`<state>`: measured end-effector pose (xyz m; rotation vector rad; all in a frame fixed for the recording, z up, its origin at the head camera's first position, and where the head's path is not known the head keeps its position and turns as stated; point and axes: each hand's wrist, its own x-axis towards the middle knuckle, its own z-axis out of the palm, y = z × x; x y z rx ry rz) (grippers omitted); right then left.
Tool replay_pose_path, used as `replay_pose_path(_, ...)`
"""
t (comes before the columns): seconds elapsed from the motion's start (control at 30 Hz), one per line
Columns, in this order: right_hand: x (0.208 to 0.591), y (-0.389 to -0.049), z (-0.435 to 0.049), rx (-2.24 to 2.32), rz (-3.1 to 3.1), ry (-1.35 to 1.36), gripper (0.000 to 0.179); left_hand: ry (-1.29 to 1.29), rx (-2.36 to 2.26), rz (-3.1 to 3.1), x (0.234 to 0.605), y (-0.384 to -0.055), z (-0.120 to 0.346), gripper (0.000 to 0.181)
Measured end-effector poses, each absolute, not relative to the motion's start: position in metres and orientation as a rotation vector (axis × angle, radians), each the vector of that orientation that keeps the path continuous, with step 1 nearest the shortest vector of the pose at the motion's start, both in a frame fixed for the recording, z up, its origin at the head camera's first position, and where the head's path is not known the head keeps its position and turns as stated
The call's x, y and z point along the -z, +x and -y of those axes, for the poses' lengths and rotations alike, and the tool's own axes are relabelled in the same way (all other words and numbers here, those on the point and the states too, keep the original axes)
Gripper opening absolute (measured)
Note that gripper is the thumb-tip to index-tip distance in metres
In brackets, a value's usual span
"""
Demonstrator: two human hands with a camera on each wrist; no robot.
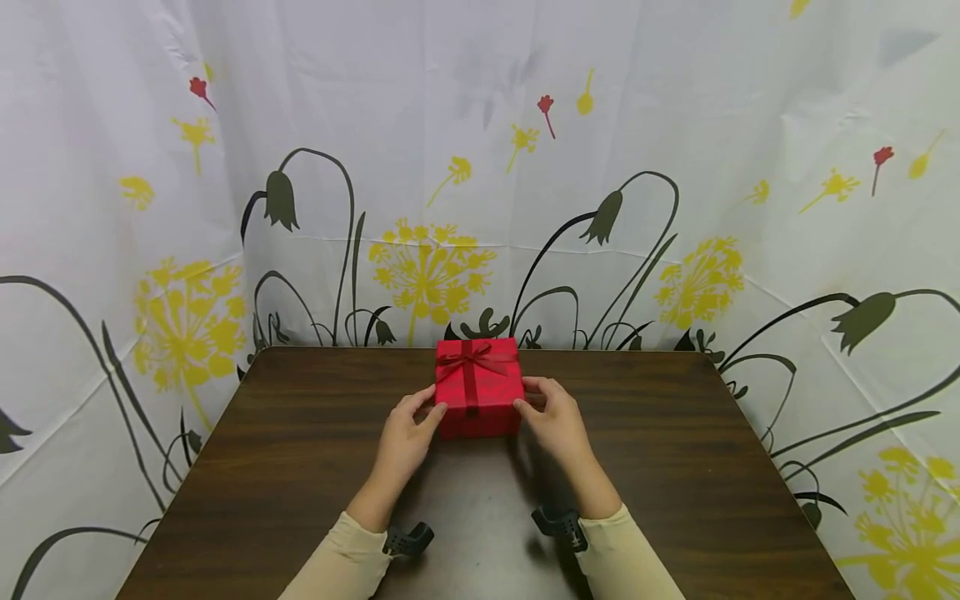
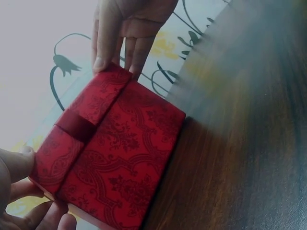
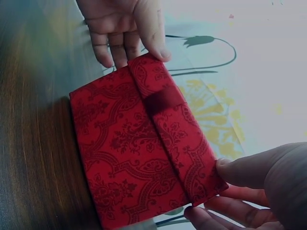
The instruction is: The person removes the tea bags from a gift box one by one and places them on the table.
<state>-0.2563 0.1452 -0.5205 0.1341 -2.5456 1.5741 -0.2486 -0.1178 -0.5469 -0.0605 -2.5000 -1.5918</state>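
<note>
A red gift box [image 1: 497,393] with a dark red patterned surface sits at the far middle of the table. Its lid carries a dark red ribbon [image 1: 471,375] tied in a bow. On the box's left side my left hand [image 1: 405,432] holds the lid's edge between thumb and fingers. The right hand [image 1: 558,423] grips the lid's opposite edge the same way. Both wrist views show the lid [image 2: 108,91] around the top of the box body [image 3: 115,143], with a thin dark line between them. The inside of the box is hidden.
The dark brown wooden table [image 1: 315,442] ends just behind the box. A white curtain [image 1: 480,192] with yellow, red and dark green flowers hangs behind and at both sides. Black bands [image 1: 408,540] are on both wrists, beside cream sleeves [image 1: 630,558].
</note>
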Motion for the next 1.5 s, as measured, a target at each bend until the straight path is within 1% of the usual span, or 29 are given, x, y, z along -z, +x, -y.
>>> replay_pose_path(0.5, 0.516, -0.255, -0.145, -1.532, 2.497, 0.17, 0.043, -0.085, 1.639, 2.434, 0.542, -0.247, 0.116, 0.052)
replay_pose_path(1.13, 0.505, -0.248, -0.137, -1.607, 2.304, 0.276, 0.046, -0.094, 1.656, 2.319, 0.515, -0.238, 0.121, 0.048)
replay_pose_path(1.5, 0.5, -0.241, -0.122, -1.707, 2.162, 0.236, 0.044, -0.175, 1.583, 2.371, 0.499, -0.239, 0.137, 0.05)
